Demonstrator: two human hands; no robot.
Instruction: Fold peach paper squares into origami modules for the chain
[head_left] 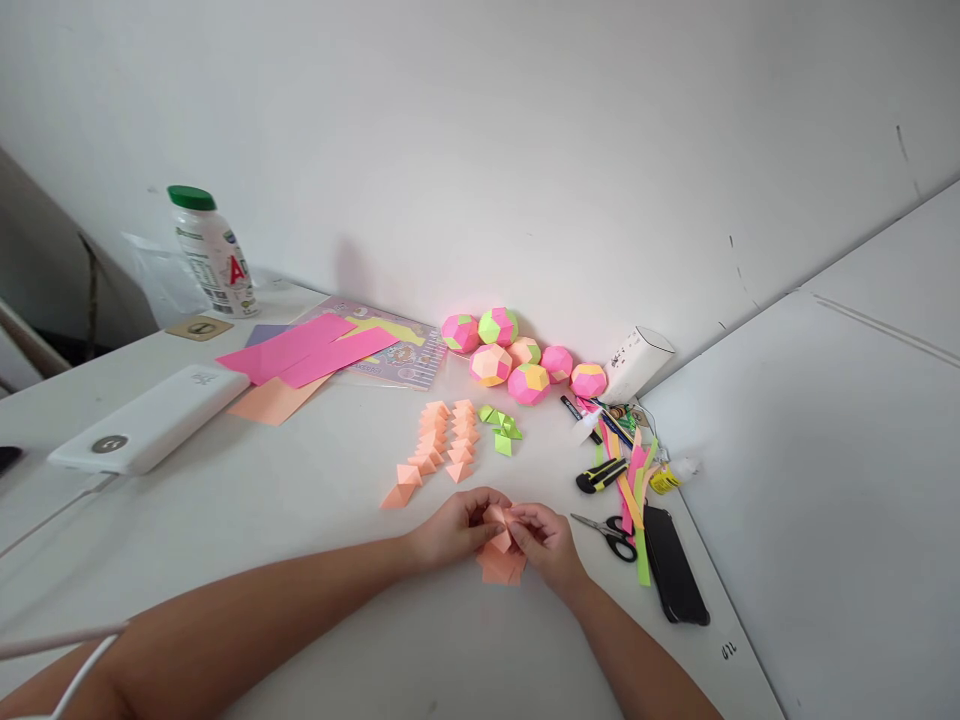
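Note:
Between both hands is a small peach piece of paper [497, 520], partly hidden by the fingers. My left hand [457, 525] pinches its left side, while my right hand [546, 540] grips the right side with thumb and fingers. Below them on the table lie several flat peach paper pieces [501, 570]. Beyond the hands, two rows of folded peach paper units [431, 440] stand beside a small cluster of folded green units [502, 428].
Several multicoloured paper balls [491, 365] sit against the wall. At right lie scissors [616, 535], a cutter knife [600, 475], paper strips [637, 490], a glue bottle [675, 474] and a black phone [675, 565]. Leftward are pink sheets [289, 345], a power bank [150, 420] and a white bottle [214, 250].

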